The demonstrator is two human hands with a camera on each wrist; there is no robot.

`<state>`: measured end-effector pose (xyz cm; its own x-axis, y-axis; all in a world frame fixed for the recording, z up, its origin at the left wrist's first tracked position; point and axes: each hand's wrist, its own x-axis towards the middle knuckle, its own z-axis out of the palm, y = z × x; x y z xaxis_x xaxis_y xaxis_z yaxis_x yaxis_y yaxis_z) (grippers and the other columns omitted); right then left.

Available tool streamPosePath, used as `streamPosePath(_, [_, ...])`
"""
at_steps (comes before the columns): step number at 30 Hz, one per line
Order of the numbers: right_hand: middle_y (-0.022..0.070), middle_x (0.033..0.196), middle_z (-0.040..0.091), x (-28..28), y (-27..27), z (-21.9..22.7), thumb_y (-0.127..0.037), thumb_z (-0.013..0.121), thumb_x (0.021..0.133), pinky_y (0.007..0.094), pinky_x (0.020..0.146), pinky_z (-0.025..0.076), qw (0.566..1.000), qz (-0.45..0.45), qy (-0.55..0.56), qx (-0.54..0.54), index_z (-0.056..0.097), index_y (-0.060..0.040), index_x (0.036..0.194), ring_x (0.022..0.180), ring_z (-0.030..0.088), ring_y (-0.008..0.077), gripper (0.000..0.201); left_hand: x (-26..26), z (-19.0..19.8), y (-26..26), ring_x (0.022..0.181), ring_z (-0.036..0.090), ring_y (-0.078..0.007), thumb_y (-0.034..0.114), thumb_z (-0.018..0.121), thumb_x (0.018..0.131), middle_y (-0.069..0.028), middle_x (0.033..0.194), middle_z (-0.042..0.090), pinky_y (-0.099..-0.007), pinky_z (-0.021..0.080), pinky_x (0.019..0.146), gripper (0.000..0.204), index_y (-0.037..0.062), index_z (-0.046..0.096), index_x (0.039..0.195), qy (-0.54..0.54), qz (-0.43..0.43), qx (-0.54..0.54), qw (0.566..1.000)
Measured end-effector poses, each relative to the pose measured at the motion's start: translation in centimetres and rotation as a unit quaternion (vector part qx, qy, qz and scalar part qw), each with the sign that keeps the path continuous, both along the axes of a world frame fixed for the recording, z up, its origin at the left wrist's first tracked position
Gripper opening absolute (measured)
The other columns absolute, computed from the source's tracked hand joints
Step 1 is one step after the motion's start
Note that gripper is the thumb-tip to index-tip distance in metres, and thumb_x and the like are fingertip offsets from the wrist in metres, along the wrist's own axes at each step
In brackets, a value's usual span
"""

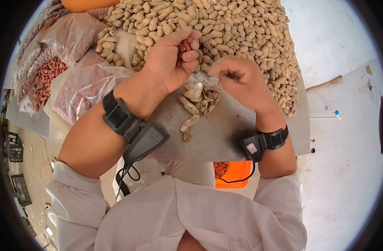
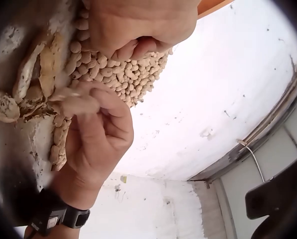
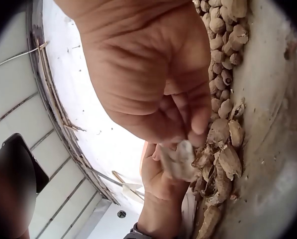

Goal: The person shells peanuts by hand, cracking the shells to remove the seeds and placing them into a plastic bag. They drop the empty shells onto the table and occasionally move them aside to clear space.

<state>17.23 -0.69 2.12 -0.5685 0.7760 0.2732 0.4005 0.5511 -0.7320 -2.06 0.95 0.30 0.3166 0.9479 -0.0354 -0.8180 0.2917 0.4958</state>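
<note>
The left hand [image 1: 168, 60] grips red peanuts [image 1: 184, 47] — the right hand [image 1: 245, 83] bends beside a blurred shell [image 2: 74, 103], whether pinching I cannot tell.

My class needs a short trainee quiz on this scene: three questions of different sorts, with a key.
1. Which hand holds red kernels?
2. True or false: an orange tub with reddish contents shows past the near edge of the table.
3. What is heaped on the table's far side? A) potatoes B) peanuts in shells C) walnuts

Key: 1. The left hand. 2. True. 3. B.
</note>
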Motion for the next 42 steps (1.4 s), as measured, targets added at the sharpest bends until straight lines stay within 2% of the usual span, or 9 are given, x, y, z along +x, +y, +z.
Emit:
streamPosePath(2, [0.004,0.081,0.06,-0.6,0.0,0.1,0.001,0.059,0.075,0.0237,0.062,0.044,0.993,-0.07,-0.065,0.066,0.062,-0.0012,0.088,0.071,0.055,0.0114,0.014,0.3,0.1,0.0,0.05,0.04,-0.0075,0.017,0.053,0.088,0.0005,0.066,0.047,-0.0196,0.029,0.043,0.016,0.0016,0.056,0.084,0.005,0.005,-0.009,1.0])
streamPosePath(5, [0.0105,0.078,0.059,-0.9,1.2,-1.2,-0.008,0.064,0.071,0.0343,0.064,0.045,0.98,-0.068,-0.114,0.146,0.063,-0.0053,0.084,0.072,0.057,0.0288,0.013,0.6,0.1,-0.1,0.051,0.041,-0.0078,0.017,0.054,0.088,0.0,0.067,0.048,-0.0196,0.03,0.043,0.016,0.002,0.056,0.083,0.022,0.011,-0.013,1.0])
streamPosePath(8, [0.0104,0.08,0.059,-1.4,1.4,-1.9,-0.01,0.065,0.07,0.0379,0.07,0.045,0.967,-0.098,-0.158,0.173,0.063,-0.0056,0.083,0.078,0.057,0.0315,0.015,0.7,0.1,-0.2,0.052,0.041,-0.0077,0.016,0.056,0.087,-0.0003,0.068,0.048,-0.0192,0.031,0.043,0.015,0.0026,0.055,0.081,0.033,0.012,-0.015,0.999])
streamPosePath(11, [0.0104,0.078,0.06,-1.0,1.7,-2.3,-0.007,0.064,0.07,0.0332,0.063,0.046,0.965,-0.096,-0.135,0.203,0.064,-0.0066,0.084,0.071,0.058,0.0268,0.014,0.7,-0.3,-0.1,0.052,0.041,-0.0074,0.014,0.058,0.086,-0.0002,0.068,0.049,-0.0187,0.031,0.043,0.013,0.0027,0.056,0.08,0.048,0.009,0.003,0.999])
streamPosePath(17, [0.001,0.067,0.061,-0.2,1.2,-1.1,-0.005,0.061,0.077,0.0209,0.052,0.04,0.977,-0.157,0.144,0.024,0.066,-0.0024,0.085,0.058,0.052,0.0071,0.01,1.2,-0.3,-1.0,0.057,0.042,-0.004,0.011,0.06,0.086,-0.0002,0.079,0.055,-0.0173,0.03,0.045,0.021,-0.0017,0.06,0.102,0.224,0.03,0.091,0.97])
streamPosePath(23, [0.0017,0.071,0.063,-0.8,0.2,-0.1,-0.008,0.06,0.082,0.0185,0.055,0.043,0.957,-0.148,0.244,-0.049,0.066,0.0007,0.083,0.062,0.054,0.0053,0.011,2.2,-0.7,-1.6,0.066,0.047,-0.0057,0.012,0.066,0.081,-0.0004,0.082,0.057,-0.0199,0.04,0.056,0.024,-0.0016,0.065,0.1,0.462,0.115,0.288,0.831])
streamPosePath(29, [0.0037,0.076,0.064,-0.7,0.3,-0.2,-0.005,0.062,0.081,0.02,0.06,0.046,0.957,-0.073,0.276,-0.056,0.065,0.0012,0.087,0.066,0.057,0.0075,0.009,2.0,-0.2,-1.6,0.06,0.046,-0.0058,0.016,0.066,0.08,0.0005,0.067,0.057,-0.022,0.04,0.053,0.024,-0.0015,0.066,0.097,0.483,0.144,0.302,0.809])
streamPosePath(35, [0.0039,0.077,0.062,-1.0,0.1,-0.1,-0.004,0.058,0.085,0.0208,0.061,0.048,0.976,-0.093,0.195,0.03,0.062,0.0015,0.092,0.07,0.059,0.0089,0.011,2.2,-0.3,-1.9,0.057,0.047,-0.0068,0.019,0.064,0.081,-0.0008,0.063,0.057,-0.0236,0.04,0.052,0.023,-0.0012,0.067,0.092,0.493,0.166,0.295,0.802])
streamPosePath(42, [0.0037,0.073,0.06,-2.1,-0.6,-0.3,-0.003,0.054,0.086,0.0202,0.053,0.046,0.973,-0.121,0.192,-0.028,0.058,0.0008,0.09,0.062,0.057,0.0082,0.007,2.3,0.0,-2.5,0.054,0.051,-0.0102,0.016,0.061,0.082,-0.0062,0.062,0.06,-0.0263,0.043,0.052,0.018,-0.0014,0.065,0.081,0.52,0.186,0.323,0.769])
